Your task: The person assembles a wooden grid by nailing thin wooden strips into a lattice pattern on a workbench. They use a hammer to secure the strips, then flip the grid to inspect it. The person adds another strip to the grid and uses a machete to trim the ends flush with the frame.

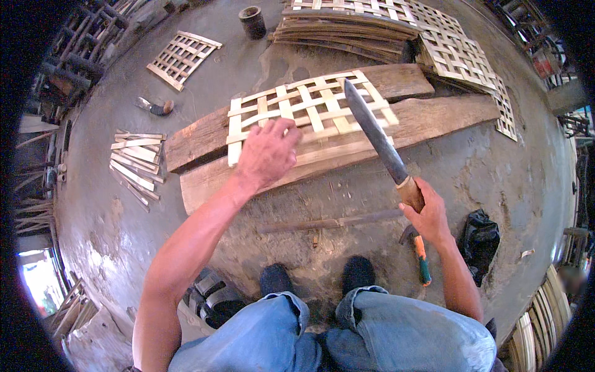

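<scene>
My right hand (429, 214) is closed round the wooden handle of a machete (375, 133). Its long dark blade points up and away, with the tip over the right part of a woven bamboo lattice panel (310, 93). The pale panel rests across two thick wooden planks (427, 121). Over the panel's near left edge is my left hand (268, 152), slightly blurred, with its fingers curled down. Whatever lies under those fingertips is hidden by the hand.
Bamboo strips (137, 160) lie left of the planks, a smaller lattice (183, 59) beyond. Stacked strips and panels (347, 34) stand far right, beside a dark pot (252, 23). Near my feet are a hammer (422, 260), a long thin bar (328, 223) and a black bag (481, 245).
</scene>
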The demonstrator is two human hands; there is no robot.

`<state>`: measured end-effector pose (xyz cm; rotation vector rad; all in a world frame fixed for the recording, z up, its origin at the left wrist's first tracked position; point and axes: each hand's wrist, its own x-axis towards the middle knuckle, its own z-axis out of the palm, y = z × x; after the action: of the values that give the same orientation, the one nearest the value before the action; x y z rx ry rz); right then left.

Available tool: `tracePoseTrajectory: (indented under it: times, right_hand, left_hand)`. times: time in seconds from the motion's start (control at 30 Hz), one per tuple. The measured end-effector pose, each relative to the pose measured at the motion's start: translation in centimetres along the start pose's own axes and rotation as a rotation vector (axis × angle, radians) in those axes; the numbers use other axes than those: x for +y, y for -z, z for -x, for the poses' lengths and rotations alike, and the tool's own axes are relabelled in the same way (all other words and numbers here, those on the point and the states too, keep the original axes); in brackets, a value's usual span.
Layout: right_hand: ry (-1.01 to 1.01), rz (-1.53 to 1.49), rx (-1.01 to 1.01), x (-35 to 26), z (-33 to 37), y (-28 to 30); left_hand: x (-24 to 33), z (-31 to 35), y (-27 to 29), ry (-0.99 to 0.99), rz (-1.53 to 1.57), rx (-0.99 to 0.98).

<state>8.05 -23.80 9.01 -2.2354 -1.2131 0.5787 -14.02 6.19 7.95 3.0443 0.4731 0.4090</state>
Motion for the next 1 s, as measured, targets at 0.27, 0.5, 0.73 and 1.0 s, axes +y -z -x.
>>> tracePoseTrajectory:
  times: [0.27,0.5,0.73,1.0]
  right_hand:
    - [0.305,0.058,0.131,-6.4,-5.1,3.2]
    - [0.321,0.113,0.141,-10.9,-7.1,5.4]
    - [0.353,0.220,0.169,-11.9,-8.1,5.7]
    - [0.411,0.202,0.171,-12.2,-8.2,5.2]
  left_hand:
    - [-3.6,-5.2,5.6,0.022,-0.064,0.193]
    - [-4.3,-7.4,8.2,0.135,-0.022,0.256]
    - [-4.1,-7.8,8.1,0.137,-0.030,0.159]
    - [-4.5,-8.4,8.3,0.142,-0.031,0.139]
